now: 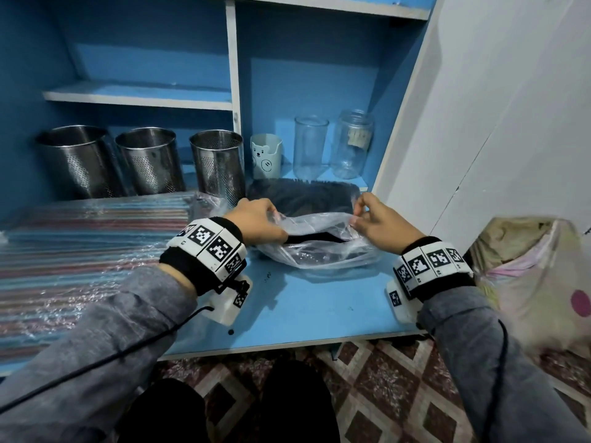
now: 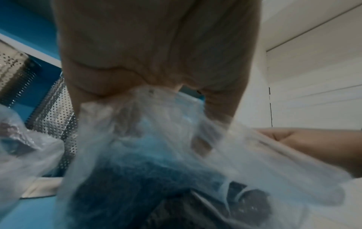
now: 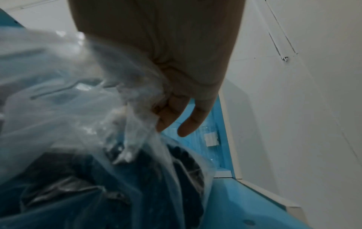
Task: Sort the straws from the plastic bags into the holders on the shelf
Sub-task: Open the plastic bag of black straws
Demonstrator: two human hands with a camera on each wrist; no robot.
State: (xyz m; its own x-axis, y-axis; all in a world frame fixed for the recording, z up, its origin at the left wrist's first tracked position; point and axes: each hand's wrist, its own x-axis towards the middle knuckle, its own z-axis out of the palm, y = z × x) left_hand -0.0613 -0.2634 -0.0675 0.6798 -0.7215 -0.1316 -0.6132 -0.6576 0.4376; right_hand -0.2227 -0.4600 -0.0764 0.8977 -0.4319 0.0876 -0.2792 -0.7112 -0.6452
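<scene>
- Hands first: my left hand (image 1: 256, 222) pinches the near-left edge of the clear plastic bag (image 1: 319, 244); my right hand (image 1: 380, 226) pinches its right edge, thumb and forefinger closed on the film, the other fingers (image 3: 188, 124) loosely curled beside it
- Between the two hands the mouth of the bag stands open, and I see black straws (image 1: 315, 239) inside it; the bag lies on the blue shelf board (image 1: 303, 308), just in front of the right compartment
- Behind that bag lies a second bundle of black straws (image 1: 303, 196) in plastic; to my left a wide pack of striped coloured straws (image 1: 80, 257) covers the board
- Three perforated steel holders (image 1: 150, 161) stand in a row at the back left; the rightmost one is just beside the divider
- In the right compartment stand a pale bear-faced cup (image 1: 266, 159), a clear glass tumbler (image 1: 310, 147) and a glass jar (image 1: 353, 143), all upright and near one another
- From the left wrist view I see the film bunched under my left hand's fingers (image 2: 109, 80); the picture is blurred
</scene>
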